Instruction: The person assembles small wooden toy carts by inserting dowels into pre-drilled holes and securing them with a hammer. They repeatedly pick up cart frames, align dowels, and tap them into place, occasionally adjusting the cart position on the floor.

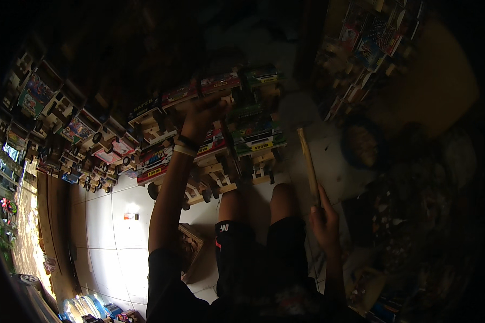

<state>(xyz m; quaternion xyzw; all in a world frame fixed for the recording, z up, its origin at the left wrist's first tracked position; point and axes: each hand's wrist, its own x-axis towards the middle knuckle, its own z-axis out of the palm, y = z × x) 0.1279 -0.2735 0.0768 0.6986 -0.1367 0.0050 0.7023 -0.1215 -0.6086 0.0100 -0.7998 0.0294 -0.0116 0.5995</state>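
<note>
Stick in hand, a person sits low above a pale tiled floor, facing rows of toy trucks. The right hand has its grip closed around the stick's lower end, just to the right of the right knee, thumb and fingers wrapped about the shaft. Wooden by the look of it, the stick should prove stiff, fairly light and hard to break, with little slip against dry skin; the lower end, where the hand is, seems the natural place to take hold. Its far end meets deep shadow, so whether a head sits there, adding weight, cannot be told. The long axis runs away from the person and slightly leftward, the far end pointing toward the dim space beside the toy trucks. The left hand is stretched over the toy trucks, fingers apparently extended; gloom hides whether that grip is open or holding anything.
</note>
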